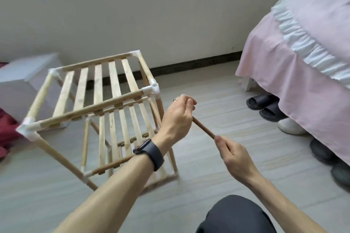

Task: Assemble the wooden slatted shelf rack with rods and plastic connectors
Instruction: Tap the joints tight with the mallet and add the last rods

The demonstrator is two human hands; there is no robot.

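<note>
The wooden slatted rack stands on the floor left of centre, several slat tiers joined by rods and white plastic connectors. To its right I hold a short brown rod slanting between both hands. My left hand, with a dark watch at the wrist and a ring, grips the rod's upper end with curled fingers. My right hand pinches its lower end. Whatever sits at the rod's top is hidden inside my left fist.
A bed with a pink skirt fills the right side, with black slippers and other shoes beneath it. A white box sits behind the rack at left, red cloth beside it. My knee is at the bottom.
</note>
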